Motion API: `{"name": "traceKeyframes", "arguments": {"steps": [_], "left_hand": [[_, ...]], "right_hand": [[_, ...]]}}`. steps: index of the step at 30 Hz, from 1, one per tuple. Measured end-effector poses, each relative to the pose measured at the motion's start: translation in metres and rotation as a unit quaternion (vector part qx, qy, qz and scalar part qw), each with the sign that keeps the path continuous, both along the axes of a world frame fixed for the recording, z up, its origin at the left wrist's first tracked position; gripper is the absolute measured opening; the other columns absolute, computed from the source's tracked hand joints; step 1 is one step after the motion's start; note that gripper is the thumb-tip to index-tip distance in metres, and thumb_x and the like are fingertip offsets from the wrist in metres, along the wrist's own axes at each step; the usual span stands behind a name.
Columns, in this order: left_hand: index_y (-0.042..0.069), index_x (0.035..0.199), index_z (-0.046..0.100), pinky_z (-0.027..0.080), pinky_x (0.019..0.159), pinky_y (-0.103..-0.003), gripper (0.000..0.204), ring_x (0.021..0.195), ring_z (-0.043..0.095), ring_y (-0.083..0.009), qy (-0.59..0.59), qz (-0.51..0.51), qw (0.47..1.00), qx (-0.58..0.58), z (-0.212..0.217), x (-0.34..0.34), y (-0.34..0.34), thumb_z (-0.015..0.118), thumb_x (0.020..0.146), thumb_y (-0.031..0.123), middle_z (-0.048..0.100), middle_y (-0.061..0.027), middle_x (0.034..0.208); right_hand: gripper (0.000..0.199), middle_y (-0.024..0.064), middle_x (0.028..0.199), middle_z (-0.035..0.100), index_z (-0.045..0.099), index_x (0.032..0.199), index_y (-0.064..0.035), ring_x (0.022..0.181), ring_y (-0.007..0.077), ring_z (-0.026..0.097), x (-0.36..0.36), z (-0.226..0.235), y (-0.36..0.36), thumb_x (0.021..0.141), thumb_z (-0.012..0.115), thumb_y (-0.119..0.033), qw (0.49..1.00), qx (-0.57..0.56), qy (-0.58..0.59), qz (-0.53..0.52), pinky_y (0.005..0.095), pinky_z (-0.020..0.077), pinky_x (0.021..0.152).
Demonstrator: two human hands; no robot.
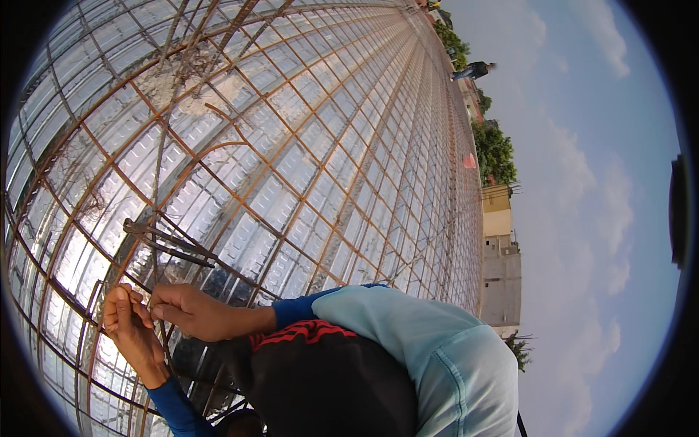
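Observation:
My left hand [133, 328], in a blue sleeve, is raised over the rebar mesh [302, 197] with thumb and fingers pinched together. Close beside it my right hand [188, 312] is also closed, its thumb against the curled forefinger. The fingertips of both hands almost meet. Whatever lies between them is too small to make out. Just beyond the hands, a pair of pincers [171, 244] with dark handles rests on the rusty bars. Under the mesh lies shiny ribbed metal decking [247, 244].
Rusty bars cross over the decking far into the distance. A curved bar end [226, 144] sticks up, and thicker bars [237, 22] rise at the upper left near rough concrete [193, 95]. A person [475, 71] stands far off; trees [495, 149] and buildings [501, 280] line the edge.

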State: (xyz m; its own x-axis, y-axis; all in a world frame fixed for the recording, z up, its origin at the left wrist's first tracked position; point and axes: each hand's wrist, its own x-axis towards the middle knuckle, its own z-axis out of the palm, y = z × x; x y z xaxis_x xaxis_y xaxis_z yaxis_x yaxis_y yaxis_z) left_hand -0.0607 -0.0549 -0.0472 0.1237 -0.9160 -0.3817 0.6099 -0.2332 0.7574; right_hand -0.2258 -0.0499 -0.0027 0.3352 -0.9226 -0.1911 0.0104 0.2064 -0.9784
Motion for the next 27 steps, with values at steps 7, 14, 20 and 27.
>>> {"name": "traceKeyframes", "arguments": {"steps": [7,14,20,27], "left_hand": [[0.002,0.107,0.070,0.035,0.047,-0.018,0.026,0.057,0.052,-0.0030,0.009,-0.002,1.000,0.026,0.000,0.011,-0.008,0.068,0.105,0.028,0.067,-0.0030,0.083],[0.000,0.112,0.069,0.044,0.047,-0.019,0.031,0.054,0.059,-0.0071,-0.045,-0.044,0.998,0.021,0.019,0.021,-0.005,0.065,0.107,0.031,0.069,-0.0057,0.080],[0.000,0.111,0.070,0.043,0.047,-0.021,0.031,0.054,0.059,-0.0078,-0.094,0.017,0.995,0.019,0.009,0.007,-0.005,0.065,0.107,0.031,0.069,-0.0052,0.079],[-0.002,0.110,0.072,0.047,0.045,-0.022,0.034,0.052,0.063,-0.0098,-0.063,-0.007,0.993,0.101,0.021,0.023,0.000,0.069,0.104,0.031,0.069,-0.0047,0.073]], "right_hand": [[0.021,-0.0003,0.076,0.055,0.060,0.093,-0.0060,0.067,0.0064,0.048,0.009,0.003,0.000,0.107,0.059,-0.022,0.991,0.124,-0.042,-0.006,0.0285,0.0403,0.060],[0.016,-0.0046,0.078,0.054,0.061,0.096,-0.0085,0.062,0.0013,0.046,-0.012,0.024,-0.002,0.106,0.061,-0.021,0.954,0.269,-0.133,0.016,0.0218,0.0355,0.052],[0.017,-0.0046,0.078,0.054,0.063,0.097,-0.0057,0.062,0.0039,0.046,-0.020,-0.026,0.002,0.106,0.059,-0.019,0.999,-0.040,0.027,0.003,0.0228,0.0360,0.055],[0.021,-0.0074,0.065,0.045,0.063,0.105,-0.0027,0.053,0.0011,0.036,-0.005,0.024,-0.006,0.111,0.055,-0.022,0.952,0.277,-0.068,0.111,0.0218,0.0264,0.048]]}}
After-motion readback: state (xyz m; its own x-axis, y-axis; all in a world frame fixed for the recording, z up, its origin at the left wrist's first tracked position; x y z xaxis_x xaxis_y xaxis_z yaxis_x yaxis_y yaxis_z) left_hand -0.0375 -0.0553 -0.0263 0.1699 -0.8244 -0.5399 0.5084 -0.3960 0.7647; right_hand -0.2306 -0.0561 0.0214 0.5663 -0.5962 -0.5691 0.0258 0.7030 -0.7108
